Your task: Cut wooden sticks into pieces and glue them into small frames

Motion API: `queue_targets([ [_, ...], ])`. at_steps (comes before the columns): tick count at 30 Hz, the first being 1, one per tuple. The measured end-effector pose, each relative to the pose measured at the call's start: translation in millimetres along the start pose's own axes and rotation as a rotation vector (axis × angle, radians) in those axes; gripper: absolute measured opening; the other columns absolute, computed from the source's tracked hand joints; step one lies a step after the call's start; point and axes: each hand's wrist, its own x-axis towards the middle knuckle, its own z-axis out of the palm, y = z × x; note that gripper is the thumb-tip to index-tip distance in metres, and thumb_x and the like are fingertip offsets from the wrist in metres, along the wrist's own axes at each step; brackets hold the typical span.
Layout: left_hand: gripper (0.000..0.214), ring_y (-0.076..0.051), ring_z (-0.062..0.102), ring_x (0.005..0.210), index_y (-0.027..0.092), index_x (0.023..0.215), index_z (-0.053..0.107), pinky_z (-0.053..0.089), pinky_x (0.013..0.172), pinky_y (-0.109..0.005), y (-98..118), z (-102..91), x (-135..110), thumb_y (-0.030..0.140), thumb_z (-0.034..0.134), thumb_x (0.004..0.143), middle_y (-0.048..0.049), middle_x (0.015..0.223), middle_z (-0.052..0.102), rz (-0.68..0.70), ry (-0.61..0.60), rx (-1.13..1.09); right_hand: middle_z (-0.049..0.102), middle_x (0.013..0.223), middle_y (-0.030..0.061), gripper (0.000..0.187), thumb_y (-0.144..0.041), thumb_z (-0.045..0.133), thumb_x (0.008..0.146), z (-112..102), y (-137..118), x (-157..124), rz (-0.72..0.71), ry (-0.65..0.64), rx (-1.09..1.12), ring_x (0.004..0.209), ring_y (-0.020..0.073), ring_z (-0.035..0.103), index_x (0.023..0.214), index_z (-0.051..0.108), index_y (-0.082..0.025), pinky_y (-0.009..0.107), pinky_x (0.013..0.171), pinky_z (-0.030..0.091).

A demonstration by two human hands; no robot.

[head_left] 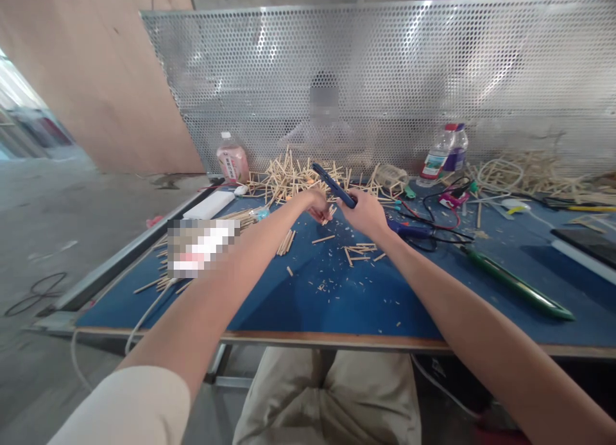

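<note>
My left hand [317, 204] is closed over the middle of the table, its fingertips pinching a few short wooden sticks [328, 215]. My right hand [366, 212] is wrapped round a long, slim dark blue tool [334, 186]; its tip points up and away to the left, and I cannot make out its exact kind. The tool is above and apart from the sticks in my left hand. Below the hands lie a single stick [323, 239], a small row of sticks [285, 243] and a loose group of cut sticks [360, 252].
A large heap of sticks [293, 175] lies at the back, before a perforated metal screen [385, 66]. Bottles [232, 162] stand at the back. To the right are a blue-handled tool [409, 230], cables and a long green tool [520, 284]. Wood scraps litter the blue tabletop [289, 310].
</note>
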Motion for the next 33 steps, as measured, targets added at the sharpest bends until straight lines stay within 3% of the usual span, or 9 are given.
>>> queue_targets([
  [4, 0.012, -0.017, 0.065, 0.066, 0.014, 0.059, 0.068, 0.057, 0.072, -0.035, -10, -6.2, -38, 0.013, 0.078, 0.065, -0.0051, 0.062, 0.067, 0.023, -0.041, -0.055, 0.068, 0.074, 0.0048, 0.030, -0.047, 0.053, 0.085, 2, -1, 3, 0.086, -0.029, 0.147, 0.070, 0.0218, 0.062, 0.080, 0.066, -0.021, 0.030, 0.061, 0.041],
  [7, 0.014, -0.013, 0.063, 0.068, 0.016, 0.065, 0.068, 0.057, 0.078, -0.033, -24, -5.5, -67, 0.025, 0.074, 0.073, -0.0014, 0.066, 0.065, 0.130, 0.029, -0.127, 0.063, 0.064, 0.0042, 0.034, -0.050, 0.054, 0.084, 6, -4, 2, 0.172, -0.067, 0.279, 0.059, 0.0191, 0.057, 0.074, 0.065, -0.019, 0.030, 0.057, 0.041],
  [11, 0.023, -0.012, 0.061, 0.067, 0.016, 0.065, 0.063, 0.057, 0.075, -0.031, -42, 6.5, -89, 0.034, 0.074, 0.075, 0.0016, 0.063, 0.058, 0.294, 0.128, -0.248, 0.064, 0.066, 0.0040, 0.030, -0.047, 0.061, 0.079, 13, -10, -2, 0.124, -0.130, 0.407, 0.060, 0.0176, 0.057, 0.079, 0.070, -0.018, 0.031, 0.061, 0.044],
  [18, 0.024, -0.015, 0.065, 0.072, 0.016, 0.092, 0.076, 0.053, 0.071, -0.026, -47, 21.6, -92, 0.033, 0.070, 0.077, -0.0005, 0.074, 0.069, 0.287, 0.224, -0.158, 0.070, 0.075, 0.0049, 0.021, -0.038, 0.063, 0.078, 25, -14, -7, 0.010, -0.167, 0.359, 0.071, 0.0206, 0.064, 0.079, 0.069, -0.018, 0.031, 0.066, 0.046],
  [23, 0.030, -0.017, 0.065, 0.073, 0.021, 0.094, 0.081, 0.046, 0.068, -0.023, -44, 19.9, -100, 0.043, 0.072, 0.076, -0.0003, 0.073, 0.074, 0.300, 0.324, 0.034, 0.073, 0.074, 0.0054, 0.019, -0.036, 0.063, 0.080, 27, -11, -9, -0.009, -0.268, 0.421, 0.074, 0.0209, 0.068, 0.077, 0.068, -0.018, 0.031, 0.069, 0.049],
  [29, 0.035, -0.013, 0.053, 0.061, 0.020, 0.092, 0.082, 0.036, 0.060, -0.025, -45, 20.2, -102, 0.048, 0.074, 0.072, 0.0007, 0.063, 0.068, 0.259, 0.280, 0.093, 0.073, 0.076, 0.0072, 0.025, -0.043, 0.069, 0.077, 28, -8, -9, -0.007, -0.290, 0.412, 0.077, 0.0235, 0.067, 0.074, 0.069, -0.017, 0.032, 0.068, 0.049],
  [33, 0.030, -0.013, 0.051, 0.063, 0.021, 0.090, 0.082, 0.034, 0.062, -0.026, -47, 20.1, -99, 0.044, 0.072, 0.073, 0.0014, 0.065, 0.067, 0.263, 0.278, 0.103, 0.073, 0.077, 0.0067, 0.028, -0.046, 0.072, 0.075, 30, -5, -8, -0.049, -0.328, 0.437, 0.076, 0.0233, 0.067, 0.077, 0.070, -0.017, 0.033, 0.069, 0.050],
])
